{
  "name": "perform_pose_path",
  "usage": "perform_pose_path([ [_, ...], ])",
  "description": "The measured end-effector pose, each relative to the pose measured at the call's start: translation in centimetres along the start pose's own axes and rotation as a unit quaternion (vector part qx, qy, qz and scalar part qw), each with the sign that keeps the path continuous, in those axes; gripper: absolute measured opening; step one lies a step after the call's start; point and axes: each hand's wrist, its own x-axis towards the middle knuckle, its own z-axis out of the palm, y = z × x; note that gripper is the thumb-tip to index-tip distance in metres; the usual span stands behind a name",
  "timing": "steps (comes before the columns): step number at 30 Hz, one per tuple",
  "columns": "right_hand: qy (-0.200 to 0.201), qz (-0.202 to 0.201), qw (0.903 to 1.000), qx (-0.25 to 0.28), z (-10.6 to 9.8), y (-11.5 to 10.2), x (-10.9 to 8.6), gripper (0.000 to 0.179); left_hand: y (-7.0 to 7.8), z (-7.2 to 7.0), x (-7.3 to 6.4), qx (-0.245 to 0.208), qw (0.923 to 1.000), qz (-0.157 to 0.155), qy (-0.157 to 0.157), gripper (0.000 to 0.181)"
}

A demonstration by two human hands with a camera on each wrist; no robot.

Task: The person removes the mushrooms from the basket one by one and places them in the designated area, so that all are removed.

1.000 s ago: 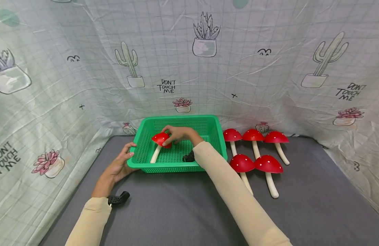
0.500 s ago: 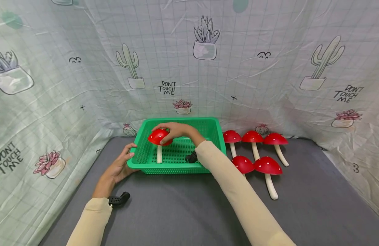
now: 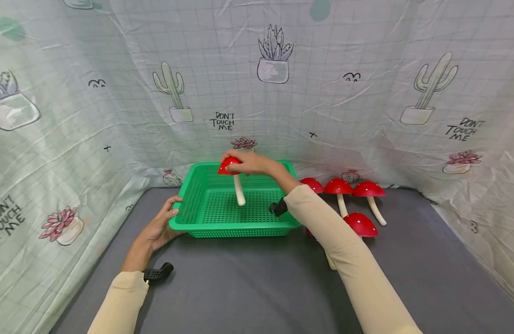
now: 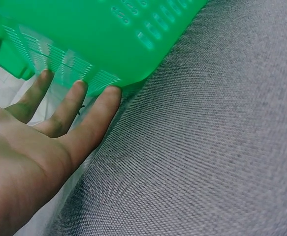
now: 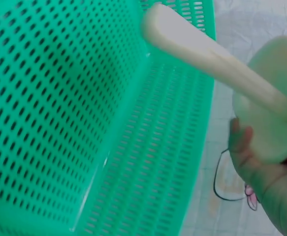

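Observation:
My right hand [image 3: 257, 163] grips a toy mushroom [image 3: 238, 189] by its red, white-dotted cap, over the green plastic basket [image 3: 236, 228]. The white stem hangs down, overlapping the basket's inside in the head view. From the right wrist view, the pale underside of the cap [image 5: 266, 128] and the stem [image 5: 212, 59] show, with fingertips at the cap's edge. My left hand [image 3: 158, 228] rests against the basket's left end. In the left wrist view, its fairly straight fingers [image 4: 91, 120] touch the perforated outer wall [image 4: 79, 29].
Several more red mushrooms [image 3: 368, 189] lie on the grey cloth to the right of the basket, one [image 3: 361, 225] in front, partly behind the right sleeve [image 3: 344, 246]. A cactus-printed curtain [image 3: 282, 106] stands close behind the basket.
My right hand has lifted the mushroom from low in the basket, up and toward the back right. The left hand has stayed at the basket's left end.

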Motion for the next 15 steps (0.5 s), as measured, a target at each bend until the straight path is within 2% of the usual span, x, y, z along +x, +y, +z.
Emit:
perform_pose_path([
  [4, 0.055, -0.001, 0.9982, -0.027, -0.4, -0.3, -0.8, 0.042, 0.0, -0.1, -0.1, -0.008, 0.9999, 0.002, -0.009, 0.031],
  [6, 0.074, -0.002, 0.9971, -0.017, -0.6, -0.6, -1.4, 0.043, 0.1, -0.1, -0.2, -0.009, 0.9999, 0.003, -0.012, 0.031],
  [15, 0.114, 0.007, 0.9935, -0.006, -1.8, -1.0, -4.3, 0.042, 0.3, 0.0, -0.1, -0.004, 0.9999, 0.002, -0.009, 0.03],
])
